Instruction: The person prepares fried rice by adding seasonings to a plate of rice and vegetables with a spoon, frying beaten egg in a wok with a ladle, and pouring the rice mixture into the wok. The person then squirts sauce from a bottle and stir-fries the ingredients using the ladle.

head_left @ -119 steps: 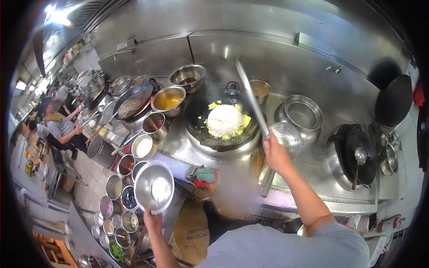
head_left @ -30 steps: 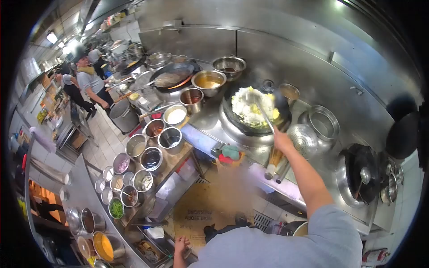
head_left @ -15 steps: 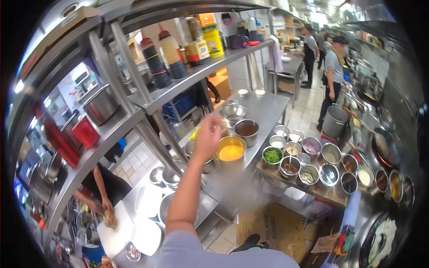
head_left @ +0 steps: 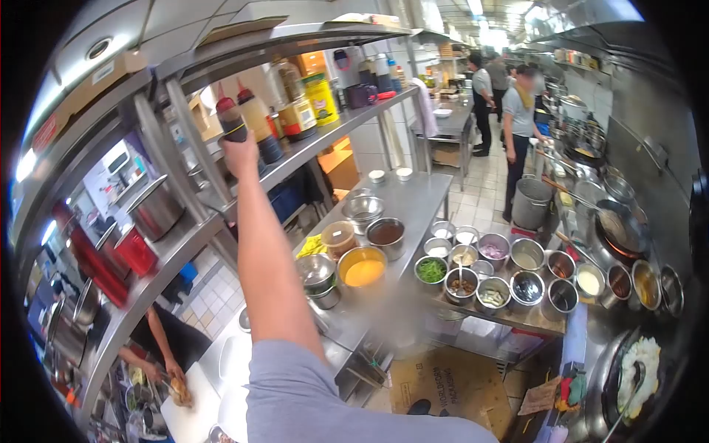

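Observation:
My left hand (head_left: 241,153) is raised to the shelf at the upper left, its fingers wrapped round a dark squeeze bottle (head_left: 232,124) with a red nozzle. Beside it on the shelf stands a lighter bottle (head_left: 253,114), also with a red tip. At the lower right, a wok (head_left: 605,380) holds white rice (head_left: 644,369), and a ladle (head_left: 636,391) rests in it with its handle running to the bottom edge. My right hand is out of view.
Metal shelving (head_left: 295,159) crosses the left side. A steel counter (head_left: 425,196) holds bowls and an orange pot (head_left: 362,272). Several ingredient containers stand at the centre right. A co-worker's hands (head_left: 171,369) are at a white board (head_left: 193,410). Other people stand in the aisle.
The view has swung left from the wok to the shelves. My left hand, earlier on a metal bowl, then empty, has risen and taken hold of the dark bottle. My right hand has left the view.

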